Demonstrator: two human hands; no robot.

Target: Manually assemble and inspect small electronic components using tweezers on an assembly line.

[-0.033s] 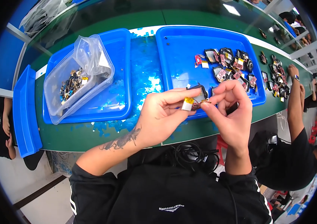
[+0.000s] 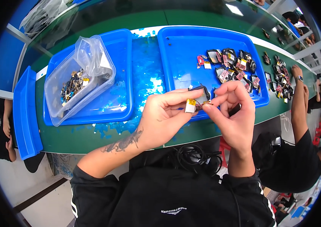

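**Left hand [image 2: 164, 117] grips an opened black casing [image 2: 207, 92] while right hand [image 2: 234, 119] touches its loose parts**

Just right of the frame's centre, the left thumb [image 2: 179, 118] and fingers are closed around the casing's near side. The left index finger [image 2: 179, 97] reaches nearly straight across to the casing, with the thumb below it; the other fingers fold behind. Between thumb and index sits a small white-and-yellow battery [image 2: 190, 106], beside a narrow red circuit board [image 2: 199, 107].

The right thumb [image 2: 214, 112] points left, its tip against the board's right end. The right index finger [image 2: 230, 87] arches above with a gap beneath it, and the other fingers curl in toward the palm. Whether they pinch the board or only steady it, I cannot tell.

The left forearm [image 2: 102, 160], tattooed near the wrist, rises slantwise from the lower left; the right forearm [image 2: 242, 166] stands almost upright from the lower right. Both wrists bend inward, so the hands face each other over the near edge of a blue tray [image 2: 185, 56]. In that tray, at the upper right of the frame, lies a cluster of similar opened units [image 2: 239, 64].
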